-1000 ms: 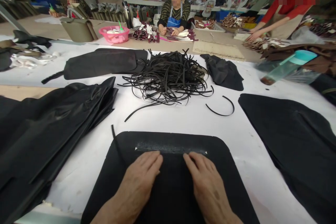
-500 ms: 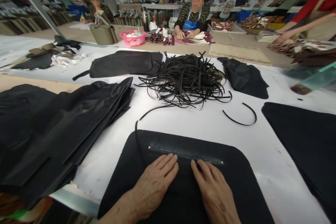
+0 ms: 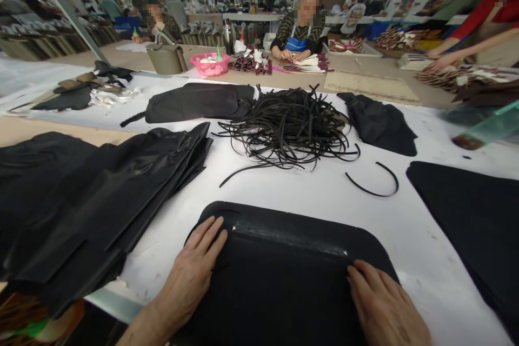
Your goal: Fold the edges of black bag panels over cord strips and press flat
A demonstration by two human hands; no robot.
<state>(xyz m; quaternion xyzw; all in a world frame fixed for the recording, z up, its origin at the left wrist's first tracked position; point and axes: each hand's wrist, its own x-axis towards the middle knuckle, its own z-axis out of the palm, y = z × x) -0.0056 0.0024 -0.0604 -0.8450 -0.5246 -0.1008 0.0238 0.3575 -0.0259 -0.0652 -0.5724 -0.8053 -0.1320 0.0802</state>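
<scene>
Across black round-cornered sheeting: left hand, right hand, fingers extended, unclenched.
Beyond: round pink plastic basin, white contents.

On the far tan worktop, a pink basin sits between an olive handbag and maroon-and-white pieces, a thermos behind

The front panel lies on the near tabletop, between stacked sheets at left and a second panel at right. Behind the front panel lies a strip heap, with flat pieces to its left and a folded piece to its right. A single strip lies before the folded piece. Behind, on the far tabletop, a basin stands right of a bag.
</scene>
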